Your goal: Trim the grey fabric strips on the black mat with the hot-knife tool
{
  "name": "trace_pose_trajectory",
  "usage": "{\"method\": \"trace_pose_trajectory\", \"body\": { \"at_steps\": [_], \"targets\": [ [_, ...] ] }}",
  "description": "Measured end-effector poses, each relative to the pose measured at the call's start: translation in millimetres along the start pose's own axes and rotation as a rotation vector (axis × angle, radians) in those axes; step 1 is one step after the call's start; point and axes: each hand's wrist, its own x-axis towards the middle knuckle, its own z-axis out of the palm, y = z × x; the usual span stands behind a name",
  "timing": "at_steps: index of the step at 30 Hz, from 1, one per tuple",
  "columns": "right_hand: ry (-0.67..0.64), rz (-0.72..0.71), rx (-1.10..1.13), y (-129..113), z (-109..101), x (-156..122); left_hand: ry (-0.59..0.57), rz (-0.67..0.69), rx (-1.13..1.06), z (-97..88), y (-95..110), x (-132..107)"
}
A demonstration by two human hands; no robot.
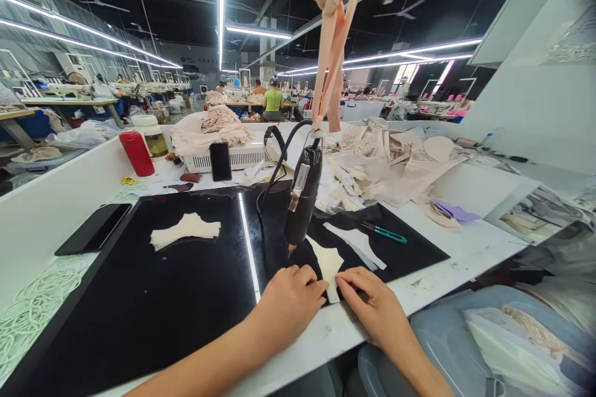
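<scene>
A cream cut fabric piece point(329, 263) lies on the black work surface near the front edge, between both hands. On its left side my left hand point(293, 298) is closed, with curled fingers at the fabric's edge. The thumb and fingertips of my right hand point(372, 301) pinch the opposite edge. Just above my left hand hangs a black corded tool point(303, 195) with a pointed copper-coloured tip, tied up by peach fabric strips point(331, 43). White fabric pieces point(357, 243) and teal thread snips point(385, 232) lie to the right. A small stack of cream fabric pieces point(186, 229) rests on the left.
A dark phone or tablet point(95, 229) and pale green cord point(37, 310) lie at left. Behind stand a red case point(136, 154), a jar point(153, 136) and an upright phone point(220, 161). Beige fabric point(395, 152) is heaped back right; a grey-blue bin point(447, 322) stands front right.
</scene>
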Motion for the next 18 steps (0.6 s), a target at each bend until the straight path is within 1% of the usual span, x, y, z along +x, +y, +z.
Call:
{"method": "trace_pose_trajectory", "body": {
  "at_steps": [5,10,14,18],
  "targets": [
    [0.107,0.142,0.151,-6,-9,19,0.01,0.039,0.028,-0.3,1,0],
    [0.142,0.273,0.399,-11,-9,53,0.048,-0.031,-0.015,0.1,3,0],
    [0.22,0.293,0.583,-15,-5,81,0.059,-0.04,-0.031,3.5,3,0],
    [0.313,0.229,0.681,-22,-8,102,0.063,-0.034,-0.071,4.1,1,0]
  ]
}}
